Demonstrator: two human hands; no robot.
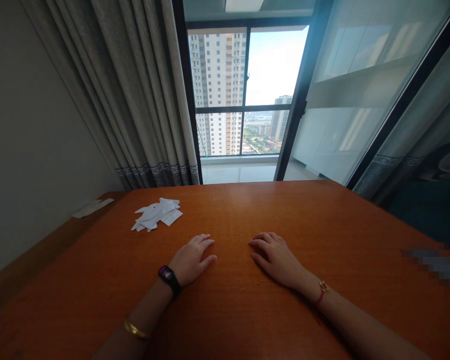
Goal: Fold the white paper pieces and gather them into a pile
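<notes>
My left hand (192, 261) lies palm down on the orange-brown wooden table (225, 320), fingers stretched out and nothing in it. A dark smart band (169, 280) and a gold bangle (135, 330) circle that wrist and forearm. Apart from it, to the right, my right hand (275, 259) also rests flat on the wood with fingers extended and holds nothing. Its wrist carries a red cord bracelet (321, 291) with a gold piece. Beyond my left hand, without touching it, sits a loose pile of white paper scraps (157, 215).
On a ledge along the left wall lie pale paper strips (93, 207). A blurred-out greyish object (438, 267) is at the table's right side. Past the far edge are a grey curtain (135, 100), a dark-framed sliding door (294, 115) and a window showing tall buildings.
</notes>
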